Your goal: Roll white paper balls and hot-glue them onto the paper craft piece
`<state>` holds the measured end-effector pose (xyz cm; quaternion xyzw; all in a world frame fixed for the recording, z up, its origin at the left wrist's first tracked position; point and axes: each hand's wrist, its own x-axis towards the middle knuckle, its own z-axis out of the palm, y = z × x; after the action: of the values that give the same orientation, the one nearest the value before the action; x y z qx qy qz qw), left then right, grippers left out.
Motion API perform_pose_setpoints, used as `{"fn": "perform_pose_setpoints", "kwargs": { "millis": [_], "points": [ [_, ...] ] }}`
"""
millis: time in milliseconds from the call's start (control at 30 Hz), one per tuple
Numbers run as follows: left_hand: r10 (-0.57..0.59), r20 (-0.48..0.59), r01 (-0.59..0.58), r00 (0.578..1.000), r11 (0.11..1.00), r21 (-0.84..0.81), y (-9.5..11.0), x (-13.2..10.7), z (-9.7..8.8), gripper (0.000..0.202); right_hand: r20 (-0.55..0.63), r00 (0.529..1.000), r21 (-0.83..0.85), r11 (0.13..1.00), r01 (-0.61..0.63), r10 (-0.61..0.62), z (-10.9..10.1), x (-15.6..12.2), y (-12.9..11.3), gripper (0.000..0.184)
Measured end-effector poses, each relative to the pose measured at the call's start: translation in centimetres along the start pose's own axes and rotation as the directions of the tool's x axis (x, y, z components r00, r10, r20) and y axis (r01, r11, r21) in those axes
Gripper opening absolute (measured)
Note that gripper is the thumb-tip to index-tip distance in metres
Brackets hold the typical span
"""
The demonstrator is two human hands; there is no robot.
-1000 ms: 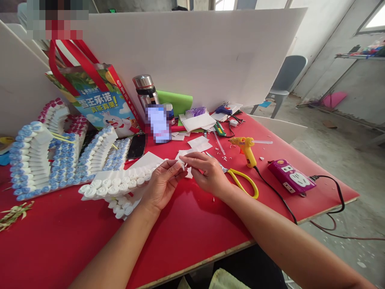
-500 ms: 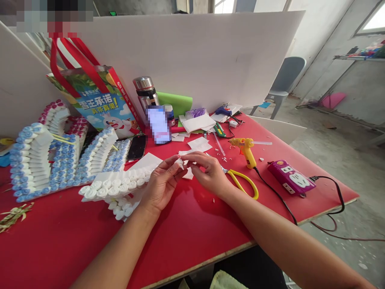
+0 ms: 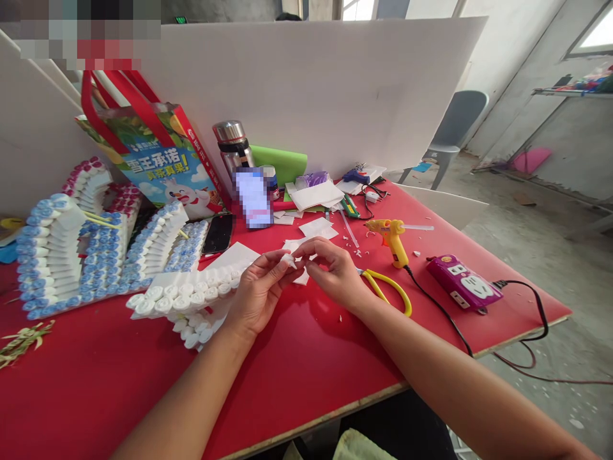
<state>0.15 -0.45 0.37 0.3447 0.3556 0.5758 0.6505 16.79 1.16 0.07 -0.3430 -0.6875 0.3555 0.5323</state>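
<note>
Between thumb and fingers, my left hand (image 3: 261, 287) pinches a small white rolled piece (image 3: 288, 260), perhaps paper or thin foam. My right hand (image 3: 332, 271) meets it from the right, its thumb and fingertips closed on the piece's other end. Both hands are held above the red table, the fingertips almost touching. Left of my left hand stands a structure of white rolls (image 3: 184, 297) in rows. White paper squares (image 3: 318, 228) lie just beyond my fingers. Yellow-handled scissors (image 3: 387, 291) rest beside my right wrist, their blades partly hidden by the hand.
A yellow glue gun (image 3: 393, 239) and a purple power strip (image 3: 464, 281) with cords sit at the right. Blue-and-white roll structures (image 3: 50, 255), a shopping bag (image 3: 167, 166), a steel flask (image 3: 232, 144) and a phone (image 3: 253, 198) stand left and behind. A white board (image 3: 311, 96) backs the table.
The right hand's fingers have curled slightly and shifted against the white piece, which has turned a little in the left hand's pinch. Everything on the table stays put.
</note>
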Motion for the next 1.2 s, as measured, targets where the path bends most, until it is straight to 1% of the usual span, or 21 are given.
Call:
{"fn": "perform_pose_setpoints", "kwargs": {
  "millis": [100,267,433,500,567,633,700,767,833,900,1033,1200],
  "points": [
    [0.011,-0.006,-0.011,1.0,1.0,0.02,0.0,0.0,0.1,0.026,0.013,1.0,0.012,1.0,0.003,-0.003,-0.1,0.0,-0.1,0.027],
    [0.021,-0.017,-0.02,1.0,0.998,0.055,0.0,-0.1,0.3,0.026,0.016,0.999,-0.076,0.996,0.052,-0.051,-0.3,0.1,0.0,0.023],
    [0.015,-0.029,-0.013,0.999,0.997,0.074,-0.1,-0.1,0.2,0.024,0.041,0.99,-0.135,0.981,0.139,-0.134,-0.4,0.1,0.0,0.026],
    [0.01,-0.033,-0.008,0.999,0.997,0.072,-0.2,0.0,0.1,0.025,0.029,0.984,-0.147,0.973,0.18,-0.177,-0.6,0.1,-0.3,0.026],
    [0.004,-0.046,-0.002,0.999,0.998,0.062,-0.3,0.1,0.0,0.025,-0.006,0.983,-0.129,0.975,0.18,-0.183,-0.8,0.2,-0.6,0.024],
    [0.0,-0.055,0.003,0.999,0.999,0.054,-0.3,0.1,0.0,0.026,-0.044,0.993,-0.051,0.993,0.108,-0.11,-1.0,0.4,-0.6,0.018],
    [-0.002,-0.053,0.005,0.999,0.999,0.052,-0.2,0.1,0.1,0.026,-0.066,0.998,0.09,0.996,-0.015,0.021,-1.1,0.7,-0.4,0.011],
    [-0.002,-0.048,0.005,0.999,0.999,0.053,-0.2,0.0,0.1,0.027,-0.072,0.987,0.23,0.965,-0.122,0.142,-1.2,1.0,0.0,0.019],
    [0.003,-0.045,-0.001,0.999,0.999,0.053,-0.2,-0.1,0.2,0.027,-0.086,0.973,0.31,0.934,-0.176,0.212,-1.2,1.2,0.3,0.029],
    [0.006,-0.037,-0.004,0.999,0.999,0.053,-0.2,-0.1,0.1,0.028,-0.096,0.964,0.341,0.918,-0.204,0.25,-1.3,1.3,0.5,0.031],
    [0.008,-0.026,-0.007,1.0,0.999,0.053,-0.2,-0.1,0.1,0.028,-0.098,0.948,0.361,0.898,-0.25,0.304,-1.7,1.3,0.2,0.028],
    [0.025,-0.019,-0.023,1.0,0.998,0.066,-0.2,-0.1,0.1,0.028,-0.087,0.953,0.372,0.897,-0.24,0.291,-2.0,1.4,0.3,0.022]
  ]
}}
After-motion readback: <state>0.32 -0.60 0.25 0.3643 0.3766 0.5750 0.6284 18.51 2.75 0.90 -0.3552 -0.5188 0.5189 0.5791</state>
